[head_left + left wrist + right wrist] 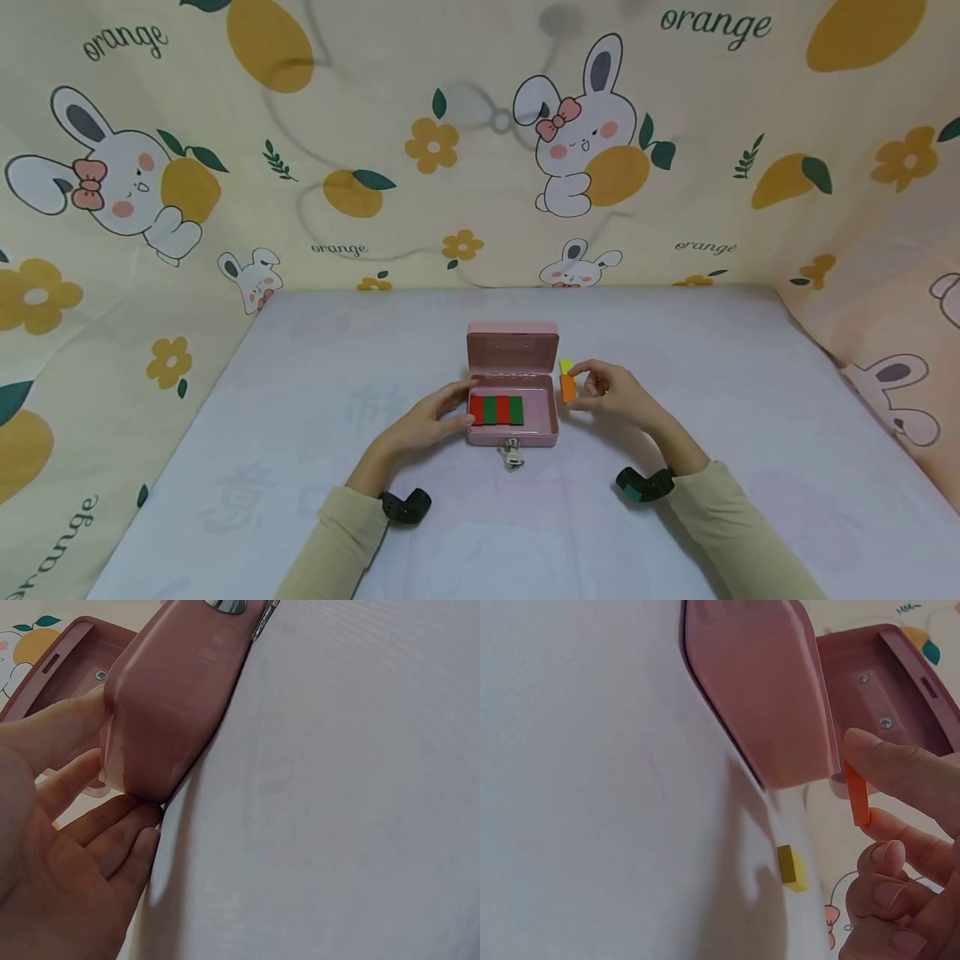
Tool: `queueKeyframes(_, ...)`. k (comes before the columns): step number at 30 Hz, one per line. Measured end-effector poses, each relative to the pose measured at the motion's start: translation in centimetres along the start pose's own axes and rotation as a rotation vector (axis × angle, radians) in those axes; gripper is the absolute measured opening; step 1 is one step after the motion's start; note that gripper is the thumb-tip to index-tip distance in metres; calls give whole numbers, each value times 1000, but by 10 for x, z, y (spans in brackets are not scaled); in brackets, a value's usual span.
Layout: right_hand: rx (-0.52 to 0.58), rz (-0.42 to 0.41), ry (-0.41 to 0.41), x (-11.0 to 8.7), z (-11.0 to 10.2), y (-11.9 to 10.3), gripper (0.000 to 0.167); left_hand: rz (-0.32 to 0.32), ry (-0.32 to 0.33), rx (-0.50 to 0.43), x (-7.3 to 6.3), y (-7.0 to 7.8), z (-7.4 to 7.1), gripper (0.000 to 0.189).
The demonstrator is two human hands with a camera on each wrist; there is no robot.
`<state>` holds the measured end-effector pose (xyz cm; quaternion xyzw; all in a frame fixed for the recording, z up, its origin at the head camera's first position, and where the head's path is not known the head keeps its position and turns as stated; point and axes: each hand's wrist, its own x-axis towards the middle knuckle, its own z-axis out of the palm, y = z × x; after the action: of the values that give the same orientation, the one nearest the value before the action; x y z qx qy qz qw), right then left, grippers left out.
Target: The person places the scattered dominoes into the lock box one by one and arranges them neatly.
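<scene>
A pink metal box (540,439) with a hinged lid (513,350) raised stands on the table. Red and green blocks (503,410) lie side by side in its left part. My left hand (422,423) holds the box by its left end, thumb near the front and fingers toward the back corner. Just right of the box, my right hand (617,396) pinches an orange block (857,791) between thumb and index finger, off the table. Behind it a yellow block (791,868) rests on the table, partly hidden by the orange one in the head view.
A small key or latch piece (512,455) hangs at the box's front. The table has a whitish cover (315,500). A patterned cloth (450,192) with rabbits and oranges rises at the back and sides. Both wrists carry black devices (407,507).
</scene>
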<state>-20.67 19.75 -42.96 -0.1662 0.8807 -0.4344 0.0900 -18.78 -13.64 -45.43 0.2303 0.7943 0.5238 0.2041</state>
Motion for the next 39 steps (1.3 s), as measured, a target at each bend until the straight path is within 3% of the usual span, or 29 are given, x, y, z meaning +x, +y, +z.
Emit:
queueKeyframes(10, 19, -33, -4, -2, 1, -4, 44, -32, 15, -8, -1, 3, 1, 61)
queueKeyframes(39, 51, -44, -44, -5, 11, -17, 43, -42, 21, -21, -1, 2, 2, 61)
